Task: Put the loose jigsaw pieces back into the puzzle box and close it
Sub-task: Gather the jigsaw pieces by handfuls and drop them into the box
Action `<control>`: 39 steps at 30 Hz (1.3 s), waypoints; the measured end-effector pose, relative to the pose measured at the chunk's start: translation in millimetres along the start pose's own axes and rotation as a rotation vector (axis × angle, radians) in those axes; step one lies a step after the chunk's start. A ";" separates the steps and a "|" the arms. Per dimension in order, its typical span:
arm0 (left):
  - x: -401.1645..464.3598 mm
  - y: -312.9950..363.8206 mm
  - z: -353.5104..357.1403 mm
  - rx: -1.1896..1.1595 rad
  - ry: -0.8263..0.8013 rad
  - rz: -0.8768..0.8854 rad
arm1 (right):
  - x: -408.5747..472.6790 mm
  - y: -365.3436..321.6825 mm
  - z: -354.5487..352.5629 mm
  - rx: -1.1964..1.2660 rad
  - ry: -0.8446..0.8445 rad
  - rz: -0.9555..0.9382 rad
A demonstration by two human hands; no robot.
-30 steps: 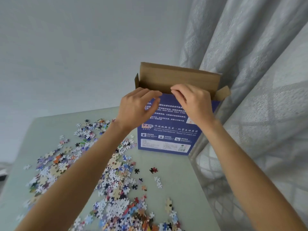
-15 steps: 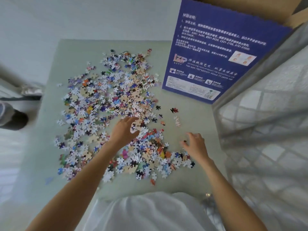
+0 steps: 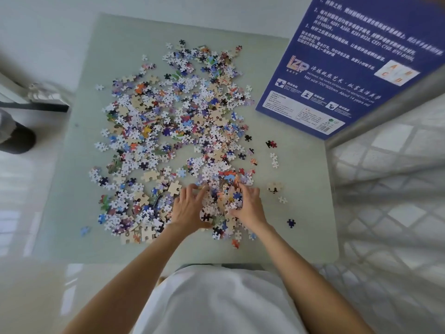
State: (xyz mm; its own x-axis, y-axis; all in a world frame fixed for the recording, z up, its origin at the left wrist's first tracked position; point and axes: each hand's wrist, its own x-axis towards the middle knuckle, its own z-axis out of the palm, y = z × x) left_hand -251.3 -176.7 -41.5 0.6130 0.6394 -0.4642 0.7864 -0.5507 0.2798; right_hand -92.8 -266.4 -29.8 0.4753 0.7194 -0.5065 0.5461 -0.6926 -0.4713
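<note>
Hands have drawn together since half a second ago: the left hand (image 3: 190, 208) and right hand (image 3: 248, 206), fingers curled, now cup a heap of small multicoloured cardboard jigsaw pieces (image 3: 222, 201) between them. Beyond the right hand stands the tall blue printed puzzle box (image 3: 349, 66), upright, its long axis vertical.

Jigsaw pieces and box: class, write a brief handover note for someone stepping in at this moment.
Left hand and right hand: both cupped around a mound of jigsaw pieces at the near side of the table, fingers curled into it.
Puzzle box: stands upright at the far right; its top is out of view.
Done: nothing visibly boxed.
Left: scoop all the scattered pieces into the box and close it.
</note>
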 end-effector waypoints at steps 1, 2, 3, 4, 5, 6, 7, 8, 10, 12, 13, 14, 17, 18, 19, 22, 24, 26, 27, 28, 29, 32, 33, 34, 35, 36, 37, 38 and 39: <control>0.1 -2.7 0.5 -0.030 0.020 0.007 | 2.3 -5.3 0.8 -0.003 -0.006 -0.022; 0.2 -3.9 1.0 -0.063 0.039 0.016 | 4.5 -7.1 -0.6 -0.010 -0.009 -0.040; -0.2 -6.8 1.2 -0.099 0.057 0.021 | 6.6 -9.6 -1.9 -0.027 -0.009 -0.063; -0.9 -8.9 1.4 -0.135 0.074 0.024 | 8.5 -10.3 -4.1 -0.048 -0.009 -0.088; -1.5 -10.6 1.0 -0.167 0.089 0.026 | 10.5 -10.4 -6.7 -0.066 -0.009 -0.114; -2.3 -12.0 1.0 -0.194 0.102 0.028 | 12.5 -10.2 -8.7 -0.082 -0.008 -0.146; -2.1 -13.2 0.5 -0.217 0.114 0.032 | 14.9 -10.5 -11.5 -0.106 -0.007 -0.185; -2.0 -13.8 0.6 -0.235 0.123 0.033 | 17.6 -10.7 -14.1 -0.152 -0.006 -0.235; -1.1 -14.6 0.1 -0.263 0.134 0.017 | 24.7 -12.4 -17.7 -0.317 -0.022 -0.336; -1.2 -14.3 -0.5 -0.276 0.135 -0.015 | 31.6 -13.8 -18.3 -0.475 -0.100 -0.380; -1.7 -13.3 -1.0 -0.279 0.138 -0.035 | 34.4 -13.9 -18.0 -0.511 -0.149 -0.375; -2.2 -12.2 -1.8 -0.283 0.138 -0.053 | 36.6 -13.4 -17.5 -0.531 -0.186 -0.365; -5.6 -5.4 -2.4 -0.284 0.098 -0.100 | 39.0 -12.4 -17.3 -0.557 -0.167 -0.389; -7.4 -2.4 -1.6 -0.273 0.075 -0.110 | 38.2 -12.9 -18.3 -0.539 -0.133 -0.409; -9.6 2.3 -0.2 -0.255 0.056 -0.125 | 37.7 -12.6 -19.9 -0.515 -0.106 -0.431; -11.9 13.4 2.7 -0.234 0.058 -0.176 | 38.6 -8.8 -20.9 -0.452 -0.075 -0.444; -10.2 18.5 1.2 -0.270 0.085 -0.193 | 40.2 -5.2 -20.3 -0.408 -0.059 -0.436; -7.7 21.5 -0.3 -0.290 0.102 -0.200 | 41.0 -1.1 -20.9 -0.346 -0.047 -0.425; -6.2 22.0 0.1 -0.299 0.104 -0.203 | 41.0 1.1 -21.0 -0.303 -0.048 -0.418; -3.9 21.6 0.3 -0.303 0.111 -0.200 | 41.0 2.2 -21.5 -0.265 -0.049 -0.410; -2.5 21.5 0.5 -0.306 0.111 -0.198 | 40.1 2.7 -22.5 -0.240 -0.055 -0.398; 3.6 18.3 -0.8 -0.313 0.097 -0.190 | 41.2 2.9 -26.2 -0.186 -0.072 -0.352; 4.8 17.2 -2.1 -0.319 0.095 -0.192 | 40.9 2.1 -27.9 -0.164 -0.089 -0.328; 5.4 16.6 -3.2 -0.327 0.095 -0.193 | 39.5 0.4 -29.6 -0.138 -0.111 -0.300; 6.0 15.7 -4.2 -0.337 0.089 -0.189 | 38.4 -0.8 -30.7 -0.110 -0.132 -0.271; 6.3 14.7 -4.5 -0.347 0.086 -0.183 | 37.0 -1.7 -31.4 -0.086 -0.143 -0.248; 6.8 13.4 -5.4 -0.357 0.082 -0.178 | 35.9 -2.5 -31.6 -0.072 -0.142 -0.232; 6.9 12.6 -6.5 -0.369 0.081 -0.172 | 34.3 -2.9 -31.8 -0.068 -0.130 -0.226; 6.6 12.1 -7.7 -0.387 0.078 -0.168 | 32.6 -3.2 -31.7 -0.070 -0.112 -0.228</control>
State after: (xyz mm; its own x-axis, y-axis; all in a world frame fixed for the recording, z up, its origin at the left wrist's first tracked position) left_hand -237.2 -175.1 -34.7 0.4659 0.7499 -0.4696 0.8377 -0.2030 0.5069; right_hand -57.2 -239.0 -22.0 0.2575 0.8432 -0.4719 0.6786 -0.5055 -0.5330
